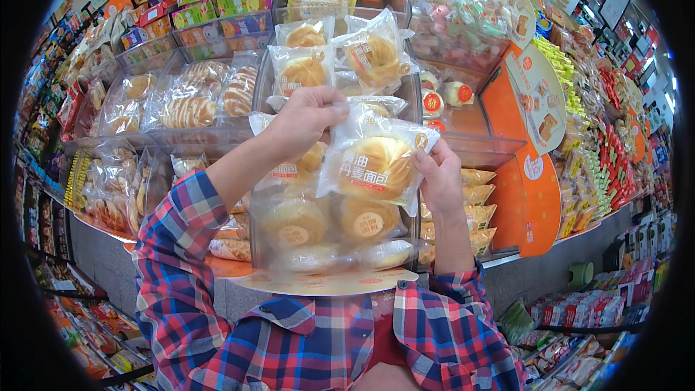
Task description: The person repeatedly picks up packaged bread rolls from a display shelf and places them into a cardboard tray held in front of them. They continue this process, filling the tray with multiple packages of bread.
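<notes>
Between my two hands is a clear plastic packet of round Danish bread (374, 165), tilted to face me. My left hand (307, 119) pinches its upper left corner, and my right hand (441, 174) grips its right edge between thumb and fingers. Behind and above it, similar bread packets (304, 68) stand in the middle compartment of a clear-walled display rack. Another one (372, 57) leans at the right of that compartment. Below the held packet, larger round buns in wrappers (369, 220) lie in the lower bin, partly covered by a hazy clear front panel.
Striped bread packets (190, 108) fill the bin to the left. Round pastries with red labels (433, 103) lie in the right compartment, beside an orange divider panel (524, 174). A curved cream ledge (326, 282) runs along the rack's front, close to my body. Wrapped candies (456, 5) are heaped at upper right.
</notes>
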